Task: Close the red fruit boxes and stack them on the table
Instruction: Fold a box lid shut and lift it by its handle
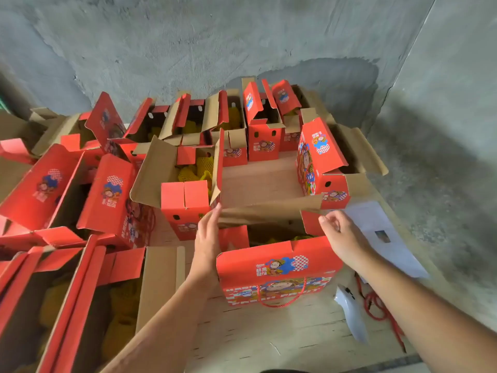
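Note:
A red fruit box with a cartoon print and a red cord handle stands open on the wooden table right in front of me. Its far flap shows brown cardboard and leans back. My left hand lies flat against the box's left end, fingertips at the far flap's left corner. My right hand hovers at the right end with fingers loosely curled, holding nothing. Yellow foam-netted fruit shows inside.
Several more open red boxes with yellow netted fruit crowd the left and back of the table. One more box stands at the right rear. White paper, a white plastic piece and red cord lie at my right. Concrete walls surround.

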